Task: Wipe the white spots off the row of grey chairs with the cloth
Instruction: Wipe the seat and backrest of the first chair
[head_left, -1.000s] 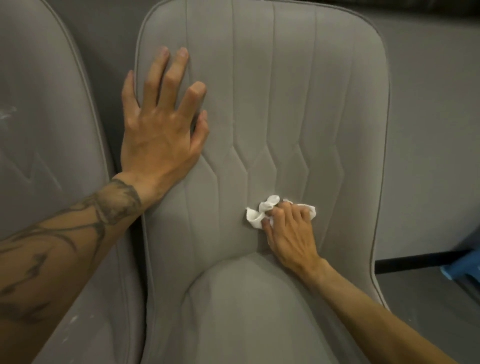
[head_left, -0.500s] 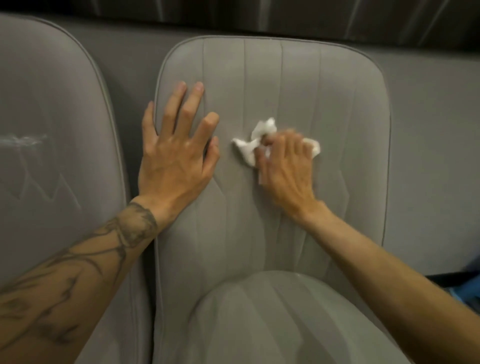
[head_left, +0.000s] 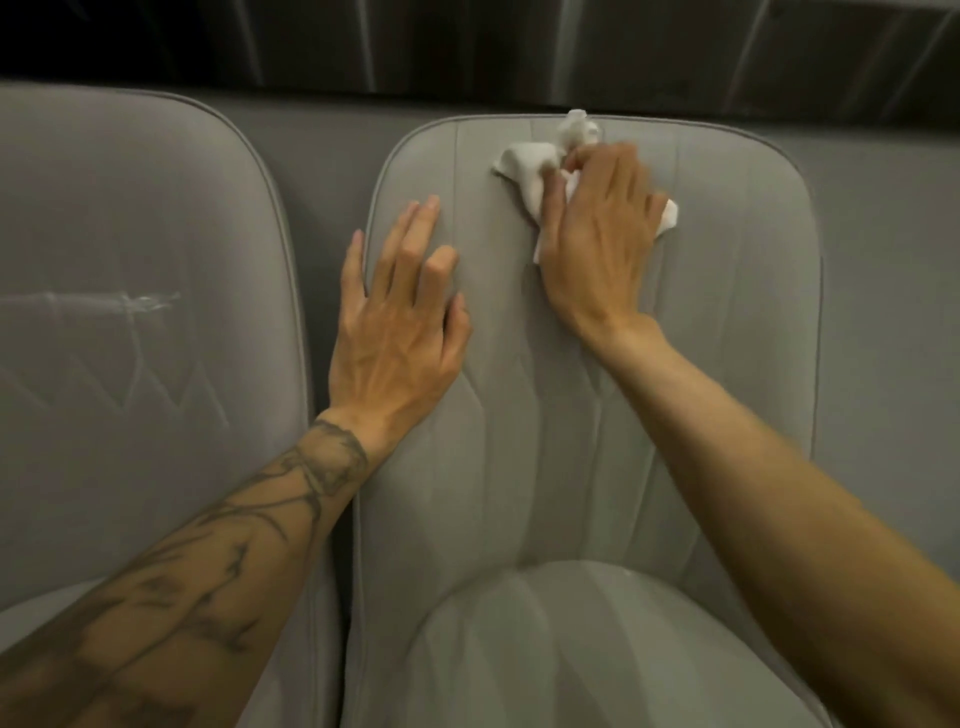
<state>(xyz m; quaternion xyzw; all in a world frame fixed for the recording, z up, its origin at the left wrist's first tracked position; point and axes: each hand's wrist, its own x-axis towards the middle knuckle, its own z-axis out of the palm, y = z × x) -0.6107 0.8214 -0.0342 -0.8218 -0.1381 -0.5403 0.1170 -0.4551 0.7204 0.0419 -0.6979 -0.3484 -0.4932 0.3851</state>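
Gripping the crumpled cloth (head_left: 524, 161) at the top edge of the chair (head_left: 727, 312) in my right hand (head_left: 597, 234), left hand (head_left: 395, 332) flat and bracing it, I could push the cloth over the rim or overlook the white streaks (head_left: 140, 304) on the next chair (head_left: 130, 208).

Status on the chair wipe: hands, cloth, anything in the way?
Left hand flat on right chair backrest. Right hand holds cloth against its top edge. White marks show on left chair. Nothing in the way.
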